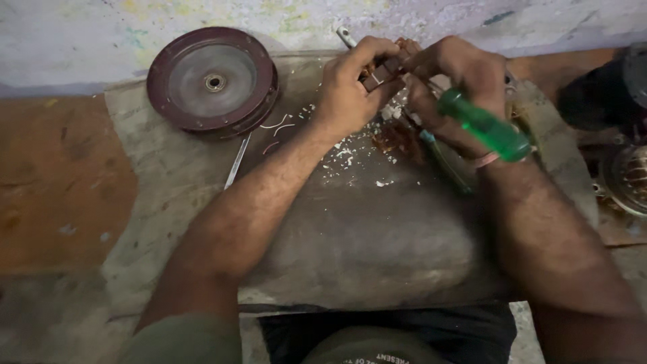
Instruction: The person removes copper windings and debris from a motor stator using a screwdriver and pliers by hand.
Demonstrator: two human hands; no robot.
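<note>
Stone slab (377, 249), hands (350, 87) gripping screwdriver (485, 126), centre bare

Both hands — left hand (350, 87), right hand (455, 77) — grip a green-handled screwdriver (485, 127) and copper-wound part (387, 67).

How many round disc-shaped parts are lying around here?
2: a maroon disc at the slab's far left corner, and a metal round part cut off at the right edge. Others may be hidden.

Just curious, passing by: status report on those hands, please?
Left hand pinching small brown part. Right hand holding green-handled screwdriver. White scraps scattered; maroon disc lies clear.
</note>
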